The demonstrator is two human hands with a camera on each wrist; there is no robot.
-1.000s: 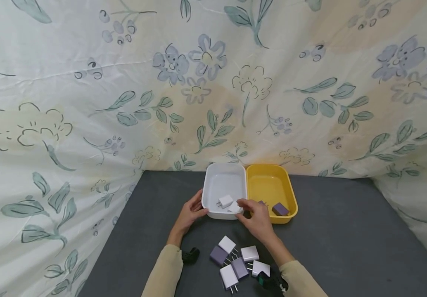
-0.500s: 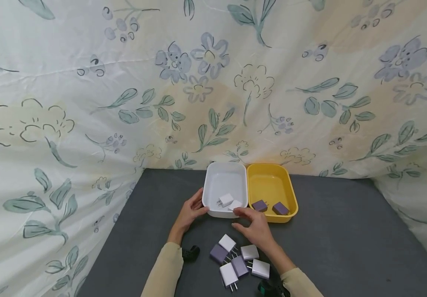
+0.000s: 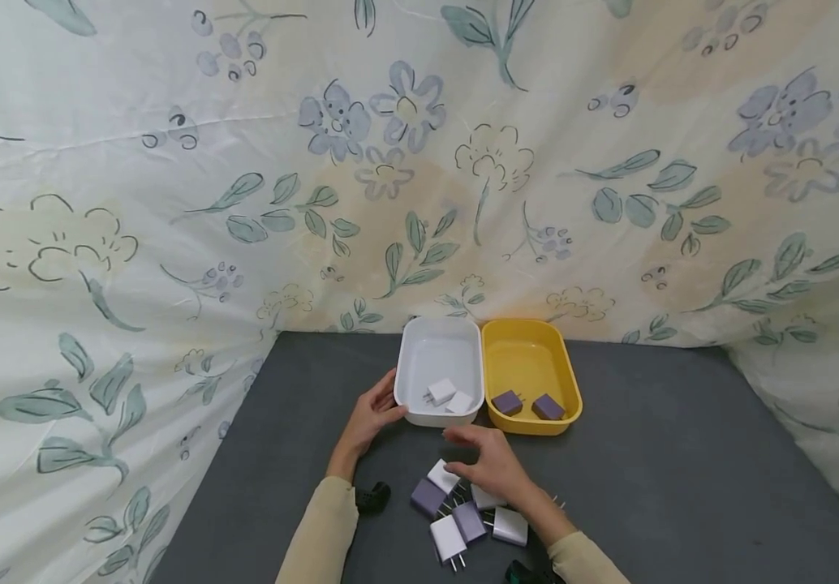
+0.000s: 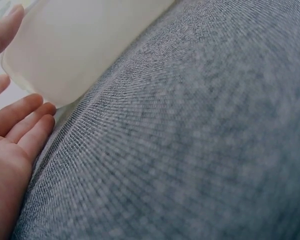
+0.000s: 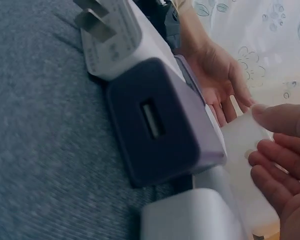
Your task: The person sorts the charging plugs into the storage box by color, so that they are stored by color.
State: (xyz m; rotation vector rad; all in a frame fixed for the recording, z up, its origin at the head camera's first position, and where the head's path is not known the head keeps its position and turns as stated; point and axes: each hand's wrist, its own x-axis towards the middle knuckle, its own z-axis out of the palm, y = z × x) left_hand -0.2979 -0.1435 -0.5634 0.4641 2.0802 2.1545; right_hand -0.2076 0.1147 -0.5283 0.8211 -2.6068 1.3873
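My left hand [image 3: 370,418] rests against the left side and near corner of the white tray [image 3: 437,349]; in the left wrist view its fingers lie loosely extended along the wall. Two white plug chargers [image 3: 441,391] lie inside that tray. In the yellow tray [image 3: 529,357] beside it are two purple chargers [image 3: 548,407]. My right hand [image 3: 494,466] hovers between the trays and a pile of white and purple USB chargers, thumb and fingers apart, holding nothing. The pile includes a purple charger [image 3: 428,497] and a white charger [image 3: 449,537]; the right hand partly covers another white one.
A dark grey cloth [image 3: 653,470] covers the table. Behind the trays hangs a floral curtain [image 3: 492,178], which also runs down both sides. A black wrist device [image 3: 372,497] sits by the left sleeve.
My right hand has let go of a white charger in the white tray and drawn back toward the pile, uncovering the second purple charger in the yellow tray. The left hand stays put.
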